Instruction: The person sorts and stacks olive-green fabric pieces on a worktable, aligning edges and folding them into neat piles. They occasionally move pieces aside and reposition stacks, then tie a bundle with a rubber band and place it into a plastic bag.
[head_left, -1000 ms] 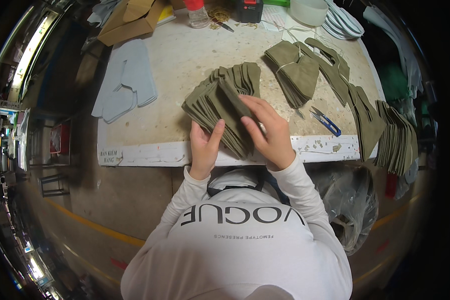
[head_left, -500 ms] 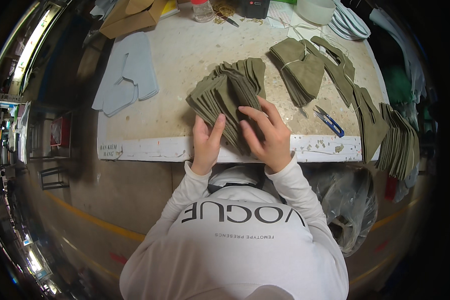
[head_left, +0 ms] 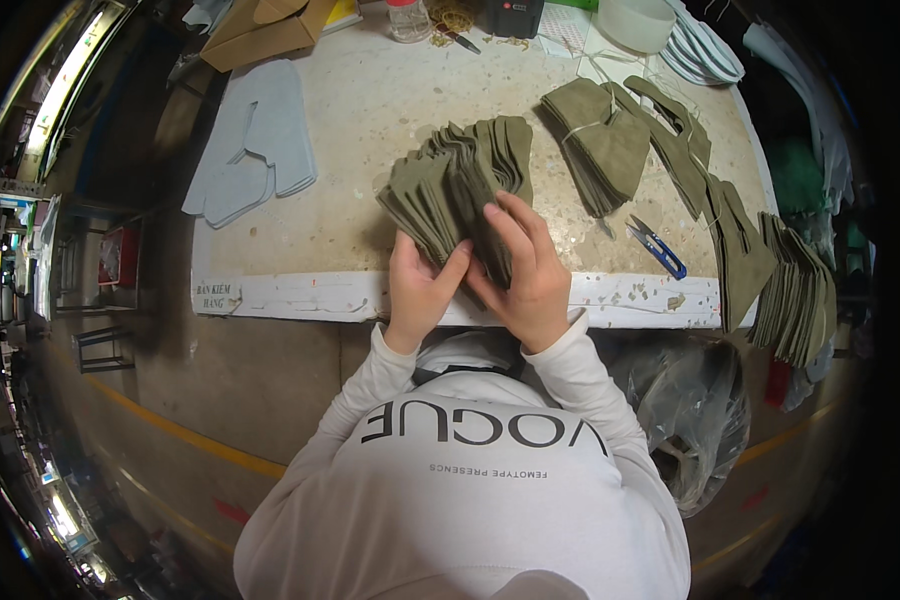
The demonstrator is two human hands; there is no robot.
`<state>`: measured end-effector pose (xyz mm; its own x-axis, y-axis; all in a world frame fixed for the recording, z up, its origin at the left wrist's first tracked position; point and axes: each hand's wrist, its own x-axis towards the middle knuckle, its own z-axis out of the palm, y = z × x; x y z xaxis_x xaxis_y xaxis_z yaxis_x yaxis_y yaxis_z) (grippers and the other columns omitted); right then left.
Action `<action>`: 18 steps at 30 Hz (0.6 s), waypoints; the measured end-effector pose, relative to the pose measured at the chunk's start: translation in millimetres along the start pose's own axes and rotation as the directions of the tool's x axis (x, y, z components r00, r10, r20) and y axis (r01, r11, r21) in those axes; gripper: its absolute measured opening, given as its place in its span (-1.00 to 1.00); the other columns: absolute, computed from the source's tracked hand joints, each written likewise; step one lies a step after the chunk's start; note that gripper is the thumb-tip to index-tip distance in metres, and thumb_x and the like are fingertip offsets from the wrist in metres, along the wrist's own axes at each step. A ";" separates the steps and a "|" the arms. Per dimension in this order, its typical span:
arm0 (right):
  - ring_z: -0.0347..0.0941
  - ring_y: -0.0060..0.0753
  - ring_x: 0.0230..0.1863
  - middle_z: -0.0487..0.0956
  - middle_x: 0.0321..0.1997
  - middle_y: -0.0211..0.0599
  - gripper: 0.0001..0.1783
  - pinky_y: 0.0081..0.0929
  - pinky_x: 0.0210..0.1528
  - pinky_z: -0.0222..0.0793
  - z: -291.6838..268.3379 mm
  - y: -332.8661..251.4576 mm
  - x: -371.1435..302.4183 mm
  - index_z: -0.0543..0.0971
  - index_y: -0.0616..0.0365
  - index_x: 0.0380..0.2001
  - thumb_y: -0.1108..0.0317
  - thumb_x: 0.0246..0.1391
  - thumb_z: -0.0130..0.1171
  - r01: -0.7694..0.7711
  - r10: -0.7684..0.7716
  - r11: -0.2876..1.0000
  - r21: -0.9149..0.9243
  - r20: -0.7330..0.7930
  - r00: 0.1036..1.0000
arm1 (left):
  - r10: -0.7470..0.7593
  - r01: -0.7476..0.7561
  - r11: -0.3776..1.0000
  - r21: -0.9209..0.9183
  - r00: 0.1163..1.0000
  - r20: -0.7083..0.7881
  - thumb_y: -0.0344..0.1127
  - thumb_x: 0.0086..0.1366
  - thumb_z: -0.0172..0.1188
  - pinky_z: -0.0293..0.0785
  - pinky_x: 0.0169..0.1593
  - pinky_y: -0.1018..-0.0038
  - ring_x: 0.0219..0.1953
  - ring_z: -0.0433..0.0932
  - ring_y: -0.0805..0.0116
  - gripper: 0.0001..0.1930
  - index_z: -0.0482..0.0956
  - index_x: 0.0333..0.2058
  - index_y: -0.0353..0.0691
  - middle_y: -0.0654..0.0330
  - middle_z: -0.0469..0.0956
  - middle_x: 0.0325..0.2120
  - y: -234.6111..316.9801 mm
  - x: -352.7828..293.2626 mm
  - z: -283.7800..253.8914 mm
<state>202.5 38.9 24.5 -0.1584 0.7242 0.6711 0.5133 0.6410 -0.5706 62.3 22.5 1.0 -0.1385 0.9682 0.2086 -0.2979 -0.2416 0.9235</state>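
Note:
A thick stack of olive-green cut fabric pieces (head_left: 420, 195) fans out at the table's near edge, between my two hands. My left hand (head_left: 422, 290) grips its lower left side, with the thumb on top and the other fingers underneath. From the right, my right hand (head_left: 526, 275) has its fingers on the right part of the stack, thumb close to my left thumb. The pieces stand partly on edge, their layers spread apart toward the far side. The undersides of both hands are hidden.
Tied olive bundles (head_left: 600, 140) lie to the right, with more layered pieces (head_left: 795, 290) hanging over the right edge. Blue thread snips (head_left: 658, 247) rest nearby. Grey-blue panels (head_left: 255, 150) lie at left. Along the back are a cardboard box (head_left: 260, 35), a red-lidded jar (head_left: 408, 20) and a tape roll (head_left: 637, 22).
My right hand has shifted slightly left and its thumb has come nearer my left thumb. The right part of the stack is drawn more upright, closer to the left part.

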 end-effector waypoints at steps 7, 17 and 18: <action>0.54 0.05 0.01 0.50 0.13 0.03 -0.26 -0.30 0.00 0.47 -11.9 2.4 6.3 0.30 0.16 0.33 0.60 0.02 0.15 -0.204 0.204 0.979 0.010 0.009 0.979 | 0.024 -0.016 0.971 0.240 0.999 -0.030 -0.44 0.36 0.17 0.39 0.12 0.44 0.01 0.49 0.43 -0.58 0.34 0.14 -0.42 0.10 0.53 0.00 -3.1 5.1 10.4; 0.48 -0.51 0.08 0.53 0.13 -0.19 -0.39 -0.58 0.13 0.39 -77.4 34.8 60.5 0.29 0.39 0.29 0.51 0.17 0.13 -0.619 0.542 0.266 0.739 0.417 0.730 | -0.357 0.254 0.796 -0.549 0.930 -0.088 -0.27 0.43 0.10 0.39 0.22 0.34 0.15 0.46 0.24 -0.59 0.36 0.18 -0.31 0.09 0.49 0.10 40.5 31.4 -41.3; 0.50 -0.52 0.05 0.55 0.11 -0.21 -0.40 -0.59 0.12 0.40 -82.1 33.2 70.0 0.31 0.38 0.28 0.49 0.17 0.13 -0.679 0.575 0.251 0.690 0.457 0.678 | -0.364 0.264 0.703 -0.661 0.931 -0.015 -0.27 0.42 0.10 0.45 0.19 0.32 0.15 0.46 0.23 -0.58 0.36 0.17 -0.32 0.07 0.49 0.10 48.9 32.5 -56.4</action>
<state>277.6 90.1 91.4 -0.1981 0.9761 -0.0895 -0.3455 -0.1550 -0.9256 -10.0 38.4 34.8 -0.0345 0.9886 -0.1466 -0.8700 0.0425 0.4912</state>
